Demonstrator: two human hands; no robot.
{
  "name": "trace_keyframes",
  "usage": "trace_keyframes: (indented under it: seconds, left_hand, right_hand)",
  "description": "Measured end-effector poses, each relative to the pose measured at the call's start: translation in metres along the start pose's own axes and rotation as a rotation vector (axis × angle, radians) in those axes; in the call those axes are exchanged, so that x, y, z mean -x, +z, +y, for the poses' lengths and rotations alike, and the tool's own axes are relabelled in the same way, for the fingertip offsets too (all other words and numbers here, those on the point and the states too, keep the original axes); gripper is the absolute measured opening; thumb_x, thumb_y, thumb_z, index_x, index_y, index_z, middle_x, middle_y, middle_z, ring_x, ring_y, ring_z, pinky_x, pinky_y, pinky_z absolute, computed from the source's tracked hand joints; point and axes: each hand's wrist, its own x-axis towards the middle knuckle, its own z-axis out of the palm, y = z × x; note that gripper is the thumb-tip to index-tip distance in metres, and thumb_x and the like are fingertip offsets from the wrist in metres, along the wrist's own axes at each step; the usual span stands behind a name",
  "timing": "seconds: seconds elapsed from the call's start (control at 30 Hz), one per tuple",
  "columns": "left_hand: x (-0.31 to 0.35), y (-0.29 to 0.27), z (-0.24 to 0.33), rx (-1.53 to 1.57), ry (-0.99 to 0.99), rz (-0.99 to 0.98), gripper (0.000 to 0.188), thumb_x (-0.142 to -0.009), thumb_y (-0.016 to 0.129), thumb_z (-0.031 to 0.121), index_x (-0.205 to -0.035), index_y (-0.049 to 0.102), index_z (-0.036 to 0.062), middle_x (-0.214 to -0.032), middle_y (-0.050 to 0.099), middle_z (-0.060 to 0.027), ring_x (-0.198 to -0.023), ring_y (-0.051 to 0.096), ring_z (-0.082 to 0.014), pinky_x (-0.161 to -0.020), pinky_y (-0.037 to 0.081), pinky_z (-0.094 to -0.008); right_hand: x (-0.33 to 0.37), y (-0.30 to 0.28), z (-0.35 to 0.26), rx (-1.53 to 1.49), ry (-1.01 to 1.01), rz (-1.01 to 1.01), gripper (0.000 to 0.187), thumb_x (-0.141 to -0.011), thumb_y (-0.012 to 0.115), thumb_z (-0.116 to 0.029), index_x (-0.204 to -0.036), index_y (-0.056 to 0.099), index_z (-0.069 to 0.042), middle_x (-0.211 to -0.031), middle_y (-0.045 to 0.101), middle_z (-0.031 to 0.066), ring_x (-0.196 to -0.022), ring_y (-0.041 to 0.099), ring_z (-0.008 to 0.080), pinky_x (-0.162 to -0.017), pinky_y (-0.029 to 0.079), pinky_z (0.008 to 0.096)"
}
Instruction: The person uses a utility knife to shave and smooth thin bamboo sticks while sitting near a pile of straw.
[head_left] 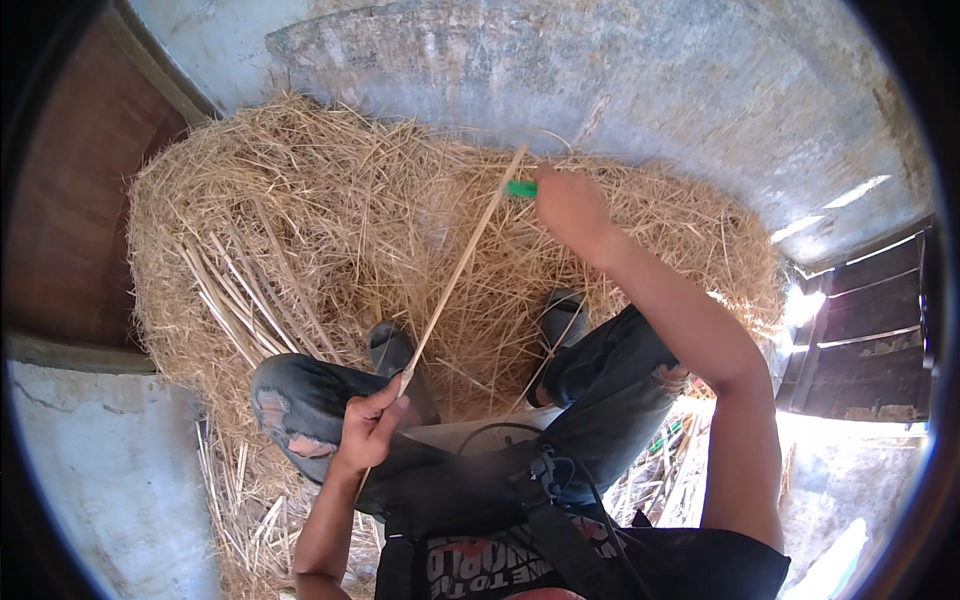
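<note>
A long pale stick (462, 268), like a split cane strip, runs slanting from above my lap up toward the far wall. My left hand (372, 420) is closed round its lower part, by my left knee, and the thin tail end hangs below the fist. My right hand (572, 210) is raised near the stick's far end, fingers closed on a small green tool (521, 188). The green part lies against or very close to the stick; whether it touches I cannot tell. The tool's working edge is not visible.
A heap of dry straw (330, 190) fills the floor up to the grey wall (600, 70). Several pale sticks (240, 300) lie on it at the left, beside my knee. A brown door panel (80, 200) stands left; dark boards (860, 340) with bright gaps stand right.
</note>
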Motion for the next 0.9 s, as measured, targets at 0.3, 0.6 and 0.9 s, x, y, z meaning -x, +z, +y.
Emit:
trace_keyframes:
  seconds: [0.3,0.6,0.9]
  left_hand:
    - [0.010,-0.006,0.007,0.022,0.041,-0.103,0.037,-0.100,0.058,0.003,-0.136,0.062,0.0002,-0.061,0.047,0.0030,-0.055,0.041,-0.0027,-0.052,0.035,-0.0216]
    - [-0.002,-0.002,0.016,0.105,-0.009,-0.151,0.039,-0.104,0.052,0.006,-0.143,0.057,0.0025,-0.058,0.040,0.0060,-0.052,0.036,-0.0026,-0.049,0.032,-0.0228]
    - [-0.004,-0.003,0.017,0.232,-0.090,-0.188,0.038,-0.107,0.043,0.008,-0.141,0.057,0.0002,-0.058,0.039,0.0070,-0.049,0.035,-0.0022,-0.047,0.031,-0.0219]
  right_hand:
    - [-0.022,-0.006,0.120,0.093,0.437,0.152,0.021,-0.099,0.052,-0.015,-0.099,0.063,0.003,-0.085,0.071,0.0225,-0.079,0.073,0.0380,-0.065,0.058,0.0481]
    - [0.002,-0.027,0.045,-0.125,0.184,0.145,0.018,-0.091,0.063,-0.013,-0.106,0.062,-0.002,-0.082,0.070,0.0218,-0.080,0.070,0.0411,-0.072,0.055,0.0515]
    - [0.004,-0.006,-0.014,-0.132,-0.067,-0.021,0.018,-0.091,0.059,-0.010,-0.107,0.064,-0.003,-0.082,0.071,0.0206,-0.078,0.070,0.0397,-0.070,0.055,0.0512]
